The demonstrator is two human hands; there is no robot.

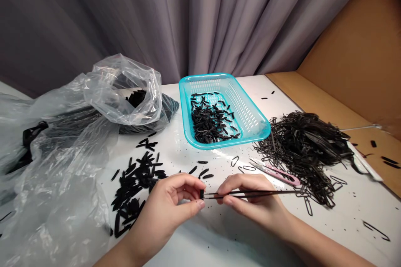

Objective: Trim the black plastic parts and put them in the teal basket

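Both hands are pinching; left hand [169, 204] is nearer the action, thumb and fingertips clamped; right hand [266, 206] grips dark tweezers [269, 193] pointing left; little black piece [201, 194] sits in the left pinch, just left of the tips, long axis roughly crosswise; can't tell if they touch.

Left hand [169, 206] — pinching, right hand [266, 207] — pinching near it, forearms [316, 238] slanting inward

The left hand [167, 204] partly hides a black piece [201, 194] (ends unclear).
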